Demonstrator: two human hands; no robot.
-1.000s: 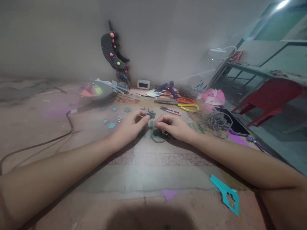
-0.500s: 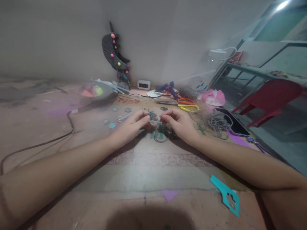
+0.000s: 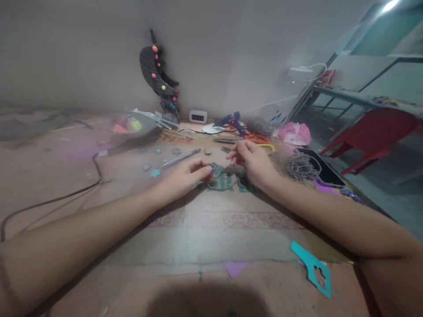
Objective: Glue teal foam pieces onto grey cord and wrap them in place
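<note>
My left hand (image 3: 191, 175) is closed, thumb and fingertips pinched at the edge of a small grey-blue flower-like piece (image 3: 216, 168). A loop of grey cord (image 3: 222, 189) lies just below that piece, over green print on the cardboard. My right hand (image 3: 254, 163) is raised a little to the right, with its fingers apart and no object visible in them. Beyond this hand are orange-handled scissors (image 3: 257, 138) and a yellow handle, partly covered by it. A pen (image 3: 181, 158) rests past my left hand.
Tangled grey cord (image 3: 300, 166) overlaps a dark phone (image 3: 325, 169) at right. A blue glue gun (image 3: 233, 122), a white clock (image 3: 198, 116) and a pink bag (image 3: 295, 133) stand at the back. Teal cut-out foam (image 3: 313, 269) lies in front; a cable (image 3: 49, 196) curves at left.
My right hand has moved up and right, away from the small piece, and its pinch has opened. My left hand has shifted slightly down and right. The pen and a small block are now uncovered.
</note>
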